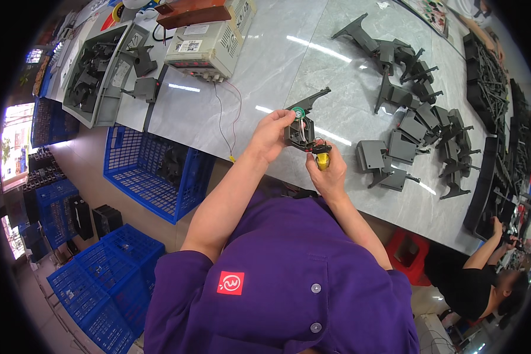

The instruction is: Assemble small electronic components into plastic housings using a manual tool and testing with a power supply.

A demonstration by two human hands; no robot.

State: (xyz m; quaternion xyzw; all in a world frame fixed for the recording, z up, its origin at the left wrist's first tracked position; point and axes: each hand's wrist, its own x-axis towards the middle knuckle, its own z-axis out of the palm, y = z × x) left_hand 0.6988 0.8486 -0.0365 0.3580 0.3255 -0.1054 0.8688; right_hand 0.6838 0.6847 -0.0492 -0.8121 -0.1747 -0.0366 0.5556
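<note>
My left hand (269,134) is closed round the left side of a dark grey plastic housing (302,138) with a long arm jutting from its far end. A small green round part (299,112) sits at my left fingertips, and pale wires run from it down into the housing's hollow. In my right hand (331,175) is a small yellow object (323,160), which has a black part (320,148) at its top, by the housing's near edge. I cannot make out its kind. Both hands are just over the table's near edge.
Several similar dark grey housings (402,146) lie across the right of the grey table (265,76). A power supply (203,50) with thin leads and a grey bin (109,97) stand left. Blue crates (153,171) are below. Black trays (484,88) and a co-worker (475,283) are at right.
</note>
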